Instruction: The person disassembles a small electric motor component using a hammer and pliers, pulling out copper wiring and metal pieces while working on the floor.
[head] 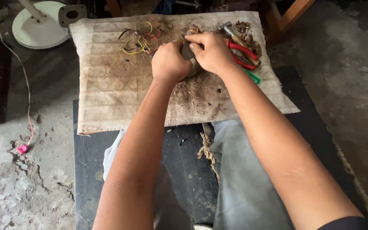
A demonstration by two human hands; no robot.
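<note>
My left hand (169, 61) and my right hand (211, 52) meet over a dirty woven sack (107, 85) spread on the floor. Both close around one small dark grey metal part (188, 53), mostly hidden between the fingers. A bundle of thin yellow, red and black wires (140, 40) lies just left of my left hand. Red-handled pliers (241, 53) lie right behind my right hand, with a green-handled tool (253, 76) beside them.
A hammer head (224, 27) and brown debris sit at the sack's far right. A white round fan base (39, 25) stands at the far left, with a thin cable and pink plug (23, 148) on cracked concrete. A black mat (90, 170) lies under my knees.
</note>
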